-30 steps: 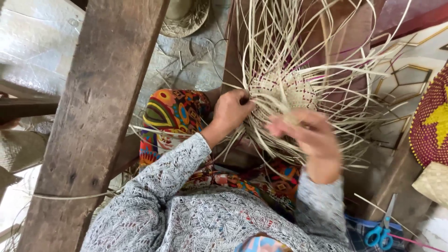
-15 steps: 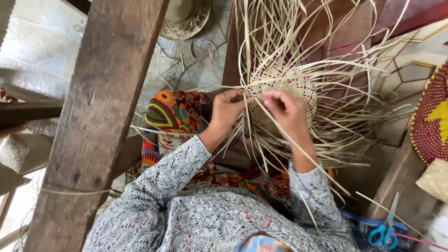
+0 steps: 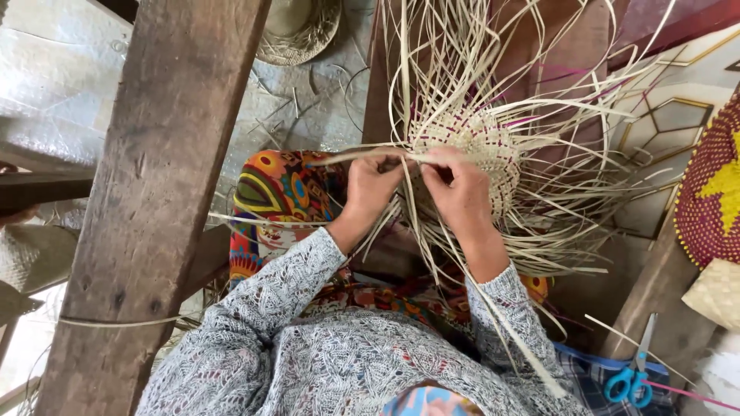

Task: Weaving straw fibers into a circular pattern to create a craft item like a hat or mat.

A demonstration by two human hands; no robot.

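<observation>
Pale straw strips fan out from the half-woven piece; your left hand and right hand both pinch strips at its near edge, the right hand closer to its centre.

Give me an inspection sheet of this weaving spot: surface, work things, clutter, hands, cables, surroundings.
Surface: grey floor strewn with strip offcuts.
Work things: half-woven straw piece with purple accents, long loose strips fanning out all round.
Clutter: blue-handled scissors at lower right; woven hat on the floor.
Hands: left hand and right hand both pinch strips at the woven edge.
Cables: nothing seen.
Surroundings: thick wooden beam at left; red woven mat with yellow star at right; colourful patterned cloth on the lap.
</observation>
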